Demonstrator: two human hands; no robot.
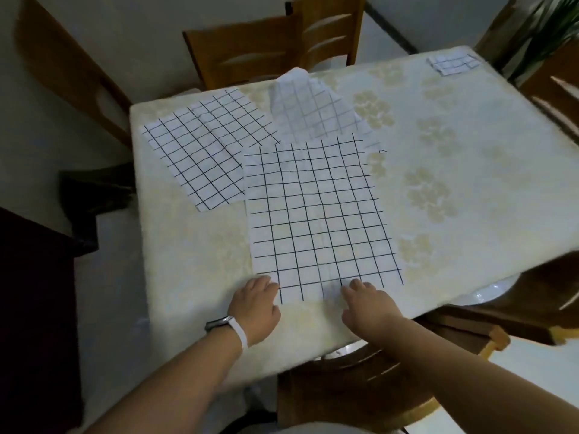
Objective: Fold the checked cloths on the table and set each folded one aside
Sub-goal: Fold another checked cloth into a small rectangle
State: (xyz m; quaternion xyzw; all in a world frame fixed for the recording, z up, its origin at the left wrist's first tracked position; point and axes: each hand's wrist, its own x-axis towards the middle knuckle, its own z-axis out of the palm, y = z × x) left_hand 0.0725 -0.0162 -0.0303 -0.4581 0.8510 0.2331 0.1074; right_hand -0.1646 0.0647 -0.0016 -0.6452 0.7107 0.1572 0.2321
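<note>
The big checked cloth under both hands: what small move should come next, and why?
Probably pinch the near corners of the big checked cloth and carry them to the far edge. It lies flat and unfolded, and the left hand and right hand rest at its near edge.

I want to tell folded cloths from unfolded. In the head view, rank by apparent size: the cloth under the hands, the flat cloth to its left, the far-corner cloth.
1. Cloth under the hands
2. Flat left cloth
3. Far-corner cloth, though distance shrinks it
</note>
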